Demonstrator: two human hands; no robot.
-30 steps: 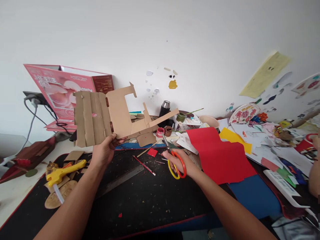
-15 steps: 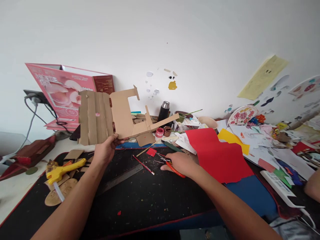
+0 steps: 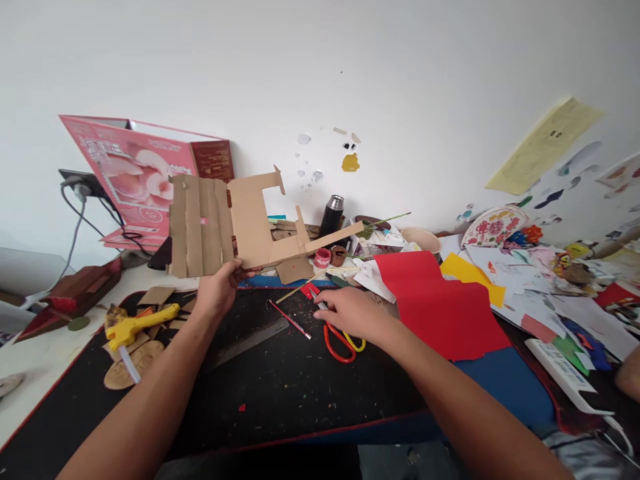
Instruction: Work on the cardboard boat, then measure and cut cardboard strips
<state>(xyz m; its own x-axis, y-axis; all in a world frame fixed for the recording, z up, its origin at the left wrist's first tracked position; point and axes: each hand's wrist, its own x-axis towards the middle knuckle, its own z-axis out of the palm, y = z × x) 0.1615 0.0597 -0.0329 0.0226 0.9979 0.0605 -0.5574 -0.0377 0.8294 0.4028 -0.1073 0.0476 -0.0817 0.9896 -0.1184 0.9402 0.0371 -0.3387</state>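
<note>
My left hand pinches the lower edge of a cut cardboard piece, lifted above the back of the desk. Its left part shows rough ridged strips; the right part is smooth, with an angular cut-out and narrow arms. Over the black mat, my right hand is open, thumb and fingers apart. Beneath it lie scissors with red and yellow handles, their blades partly covered by the hand. A small red scrap is just beyond the fingertips. To the left rests a thin red pencil-like stick.
A yellow glue gun lies on cardboard scraps at left, near a ruler. Red paper covers the right side. Paint jars and a black thermos stand behind. Another person's arm shows at far right.
My right hand has come off the scissor handles and moved up toward the blades and red scrap. The scissors now lie on the mat. My left hand still holds the cardboard.
</note>
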